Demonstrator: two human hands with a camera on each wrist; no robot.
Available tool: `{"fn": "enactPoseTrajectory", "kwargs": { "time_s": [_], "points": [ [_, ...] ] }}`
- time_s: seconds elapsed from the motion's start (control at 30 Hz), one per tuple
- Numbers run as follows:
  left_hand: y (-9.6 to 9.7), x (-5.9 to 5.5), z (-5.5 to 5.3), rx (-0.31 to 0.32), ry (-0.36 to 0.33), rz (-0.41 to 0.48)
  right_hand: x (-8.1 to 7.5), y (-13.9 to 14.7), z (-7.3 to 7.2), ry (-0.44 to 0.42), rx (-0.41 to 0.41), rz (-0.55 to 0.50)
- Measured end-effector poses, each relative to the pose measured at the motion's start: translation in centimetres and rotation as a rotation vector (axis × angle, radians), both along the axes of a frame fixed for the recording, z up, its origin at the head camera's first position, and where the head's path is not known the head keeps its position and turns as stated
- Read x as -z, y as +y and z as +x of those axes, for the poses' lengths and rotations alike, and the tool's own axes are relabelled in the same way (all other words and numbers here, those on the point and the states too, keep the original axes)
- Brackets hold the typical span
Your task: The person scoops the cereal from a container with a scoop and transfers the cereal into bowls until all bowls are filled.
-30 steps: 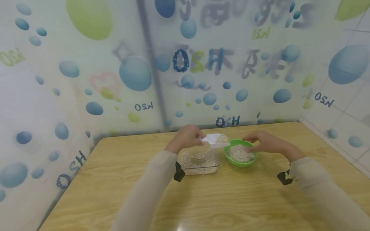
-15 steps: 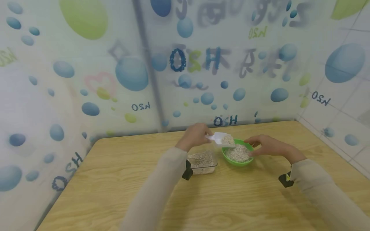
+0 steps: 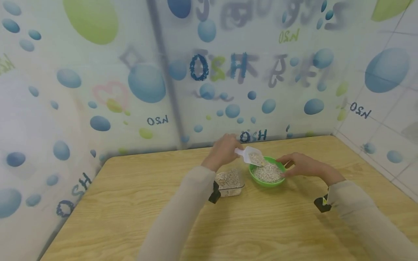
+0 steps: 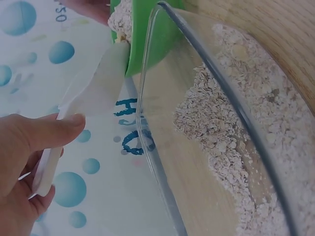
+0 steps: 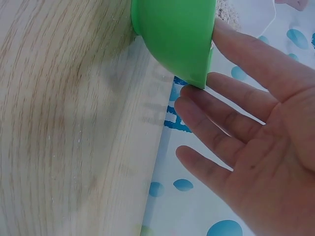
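A small white scoop (image 3: 253,156) carries oat flakes; my left hand (image 3: 224,150) pinches its handle between thumb and fingers. The scoop tilts down, its lip over the rim of a green bowl (image 3: 266,184). Pale oat flakes (image 3: 269,172) fill that bowl. At the bowl's right side, my right hand (image 3: 302,166) touches the rim with thumb and fingertips. In the right wrist view its fingers (image 5: 211,123) lie spread and loosely bent beside the bowl. A clear rectangular container (image 3: 232,191) of oat flakes stands left of the bowl, partly hidden by the left forearm.
Everything stands on a wood-grain table (image 3: 261,224). Behind it rises a pale wall (image 3: 196,108) printed with blue and green drops and lettering. A black wrist mount (image 3: 322,204) sits under the right sleeve.
My left hand has brought the loaded scoop rightward from above the clear container to the bowl and tipped its front down. The right hand stays at the bowl's rim.
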State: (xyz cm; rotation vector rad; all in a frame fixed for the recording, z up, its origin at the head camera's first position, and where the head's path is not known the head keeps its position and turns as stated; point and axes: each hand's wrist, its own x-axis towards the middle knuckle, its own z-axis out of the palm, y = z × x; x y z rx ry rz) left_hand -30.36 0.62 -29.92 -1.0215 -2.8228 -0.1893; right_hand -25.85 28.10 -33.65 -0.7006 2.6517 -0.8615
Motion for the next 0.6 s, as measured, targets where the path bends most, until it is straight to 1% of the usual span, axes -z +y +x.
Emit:
{"fn": "enactPoseTrajectory", "kwargs": {
  "time_s": [0.13,0.27,0.43,0.6],
  "points": [
    [0.0,-0.2,0.2,0.018,0.057,-0.012,0.1,0.1,-0.1,0.007,-0.003,0.009],
    [-0.1,-0.4,0.5,0.024,0.077,-0.016,0.1,0.1,-0.1,0.006,-0.003,0.007],
    [-0.2,-0.6,0.8,0.036,0.095,-0.042,0.2,0.1,0.0,0.007,-0.002,0.004],
    [-0.2,-1.0,1.1,0.064,0.129,-0.077,0.2,0.1,0.0,-0.003,-0.001,-0.008]
  ]
}}
